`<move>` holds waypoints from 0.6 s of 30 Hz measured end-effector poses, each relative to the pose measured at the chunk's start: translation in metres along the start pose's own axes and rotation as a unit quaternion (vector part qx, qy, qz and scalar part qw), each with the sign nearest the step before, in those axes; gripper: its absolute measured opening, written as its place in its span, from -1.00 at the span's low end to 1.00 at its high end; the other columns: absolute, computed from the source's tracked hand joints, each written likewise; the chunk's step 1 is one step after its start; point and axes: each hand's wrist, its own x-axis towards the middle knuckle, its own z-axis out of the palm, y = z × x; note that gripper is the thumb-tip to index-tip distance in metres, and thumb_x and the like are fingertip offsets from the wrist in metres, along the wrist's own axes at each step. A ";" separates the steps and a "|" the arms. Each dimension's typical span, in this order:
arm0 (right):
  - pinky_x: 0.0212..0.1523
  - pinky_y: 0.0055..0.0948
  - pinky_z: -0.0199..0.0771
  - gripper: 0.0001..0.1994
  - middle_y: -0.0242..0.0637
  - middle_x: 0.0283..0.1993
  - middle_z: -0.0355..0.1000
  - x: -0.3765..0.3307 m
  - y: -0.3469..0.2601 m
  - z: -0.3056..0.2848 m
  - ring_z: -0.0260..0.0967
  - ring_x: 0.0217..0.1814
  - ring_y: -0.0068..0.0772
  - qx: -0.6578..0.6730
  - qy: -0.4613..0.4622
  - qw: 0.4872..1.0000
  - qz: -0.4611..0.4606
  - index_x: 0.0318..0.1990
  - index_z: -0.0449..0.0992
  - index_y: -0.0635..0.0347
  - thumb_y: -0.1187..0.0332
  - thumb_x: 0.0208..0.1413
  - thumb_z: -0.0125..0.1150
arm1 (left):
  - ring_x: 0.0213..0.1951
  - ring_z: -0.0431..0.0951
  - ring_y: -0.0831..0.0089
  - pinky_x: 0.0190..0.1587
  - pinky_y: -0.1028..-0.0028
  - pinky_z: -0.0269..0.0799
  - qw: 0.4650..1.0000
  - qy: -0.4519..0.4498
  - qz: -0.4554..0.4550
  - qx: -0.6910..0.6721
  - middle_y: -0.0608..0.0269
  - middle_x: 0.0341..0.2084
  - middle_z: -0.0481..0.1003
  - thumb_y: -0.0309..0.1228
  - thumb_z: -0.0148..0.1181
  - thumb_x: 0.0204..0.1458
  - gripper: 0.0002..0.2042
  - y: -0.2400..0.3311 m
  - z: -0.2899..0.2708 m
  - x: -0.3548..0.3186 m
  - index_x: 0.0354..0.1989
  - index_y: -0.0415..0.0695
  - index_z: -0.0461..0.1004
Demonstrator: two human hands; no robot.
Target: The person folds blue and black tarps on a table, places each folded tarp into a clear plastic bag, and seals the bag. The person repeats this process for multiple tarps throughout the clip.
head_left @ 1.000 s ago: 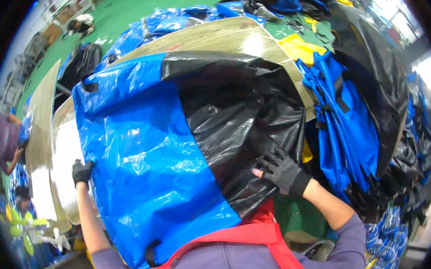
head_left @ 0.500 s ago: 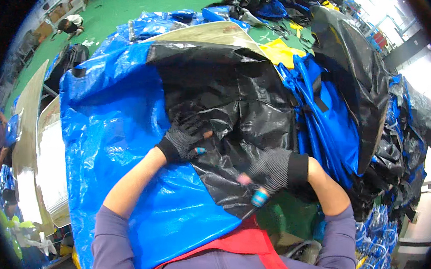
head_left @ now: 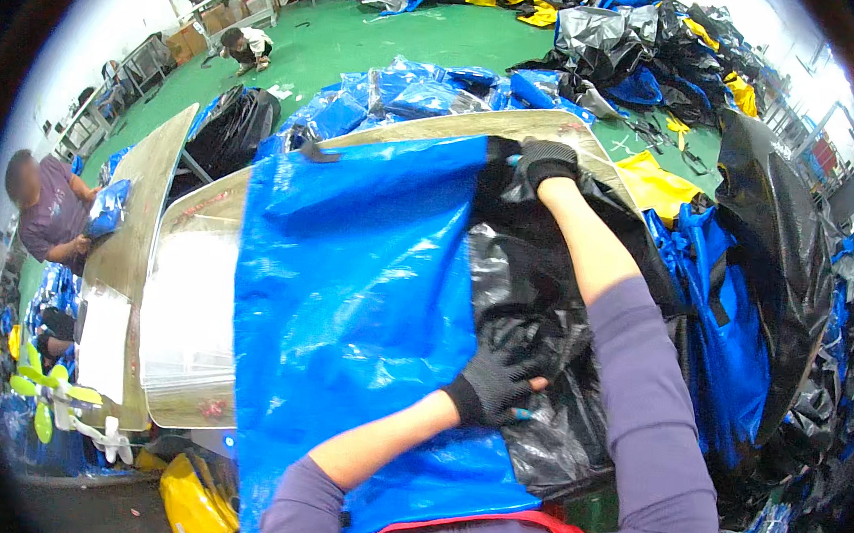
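Observation:
A large, glossy blue and black tarpaulin piece (head_left: pixel 356 291) lies spread out in front of me, its near edge against my red apron (head_left: pixel 509 516). Its left part is blue, and its right part is black and creased. My left hand (head_left: pixel 503 379), in a dark grey knit glove, rests flat on the black part with the fingers spread. My right hand (head_left: pixel 545 164), gloved alike, is stretched out to the far edge, where the black part begins. Its fingers are blurred and partly hidden, so their grip does not show.
A worn board tabletop (head_left: pixel 191 389) supports the tarpaulin. Blue wrapped packages (head_left: pixel 399 96) lie beyond it. Folded blue and black tarpaulin (head_left: pixel 721 317) hangs at the right. A co-worker (head_left: pixel 55 206) handles a blue package at the left; another person (head_left: pixel 246 48) crouches on the green floor.
My right hand has gone from the near black part to the far edge. My left hand stays on the black part, now nearer its lower middle. The view has shifted left.

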 end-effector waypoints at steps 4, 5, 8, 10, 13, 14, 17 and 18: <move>-0.10 -0.10 0.46 -0.66 -0.08 -0.11 0.50 0.042 0.020 0.046 0.48 -0.13 -0.01 0.061 -0.056 0.994 -0.077 -0.10 0.54 0.00 0.07 0.15 -0.07 | 0.20 0.32 0.12 0.25 0.18 0.14 0.914 -0.084 -0.135 -0.374 0.04 0.08 0.42 -0.25 0.12 0.06 -0.63 -0.011 -0.066 -0.001 0.08 0.06 0.43; -0.12 -0.08 0.46 -0.66 -0.08 -0.19 0.52 0.033 0.017 0.045 0.49 -0.19 0.01 0.067 0.023 0.992 -0.101 -0.12 0.54 0.07 0.09 0.14 -0.04 | 0.04 0.49 0.35 0.14 0.37 0.30 0.951 0.046 -0.150 -0.266 0.09 -0.04 0.50 -0.37 0.13 0.06 -0.64 -0.040 -0.086 -0.013 0.08 0.00 0.43; -0.23 -0.16 0.49 -0.75 -0.08 -0.25 0.51 -0.008 -0.009 -0.003 0.49 -0.27 -0.05 0.131 0.146 0.960 -0.202 -0.19 0.52 0.11 0.24 0.15 -0.04 | 0.30 0.05 -0.14 0.33 0.02 -0.09 0.956 -0.103 -0.195 0.195 0.01 0.20 0.25 -0.04 0.07 0.02 -0.43 -0.119 -0.090 -0.026 0.22 0.04 0.26; -0.27 -0.19 0.47 -0.74 -0.08 -0.32 0.50 -0.046 -0.031 -0.040 0.48 -0.32 -0.08 0.172 0.074 0.934 -0.304 -0.26 0.53 0.12 0.20 0.16 -0.03 | 0.28 0.08 -0.11 0.34 0.05 -0.12 0.978 0.051 -0.123 0.160 -0.02 0.22 0.20 -0.07 0.03 0.06 -0.41 -0.164 -0.061 -0.036 0.25 -0.09 0.21; -0.30 -0.22 0.45 -0.73 -0.05 -0.42 0.48 -0.107 -0.033 -0.054 0.47 -0.35 -0.14 0.321 -0.150 0.861 -0.365 -0.30 0.56 0.06 0.14 0.15 -0.02 | 0.18 0.25 0.07 0.29 0.18 0.04 0.954 -0.009 -0.273 -0.120 -0.09 0.14 0.29 -0.11 -0.05 0.13 -0.51 -0.204 -0.034 -0.072 0.16 -0.15 0.29; -0.36 -0.18 0.42 -0.75 -0.06 -0.46 0.45 -0.117 -0.020 -0.045 0.45 -0.39 -0.12 0.285 -0.199 0.904 -0.249 -0.23 0.57 0.03 0.16 0.14 0.00 | 0.16 0.29 0.09 0.27 0.20 0.09 0.971 -0.053 -0.226 0.064 -0.11 0.12 0.31 -0.12 -0.07 0.14 -0.53 -0.207 -0.038 -0.095 0.13 -0.16 0.32; -0.45 -0.14 0.37 -0.66 -0.17 -0.40 0.40 -0.147 0.030 0.005 0.39 -0.44 -0.15 -0.009 -0.099 0.958 -0.268 0.08 0.45 -0.11 0.25 0.13 -0.02 | 0.03 0.38 -0.07 0.13 0.05 0.21 0.919 -0.018 -0.318 0.230 -0.07 0.01 0.42 -0.08 -0.03 0.10 -0.60 -0.176 -0.092 -0.163 -0.07 -0.11 0.48; -0.45 -0.17 0.36 -0.63 -0.20 -0.37 0.39 -0.155 0.039 0.023 0.39 -0.42 -0.17 -0.007 -0.061 0.959 -0.276 0.11 0.41 -0.12 0.27 0.12 -0.02 | 0.09 0.34 -0.06 0.11 0.10 0.25 0.898 -0.043 -0.368 0.236 -0.09 -0.01 0.43 -0.10 0.00 0.09 -0.63 -0.152 -0.115 -0.174 -0.08 -0.09 0.51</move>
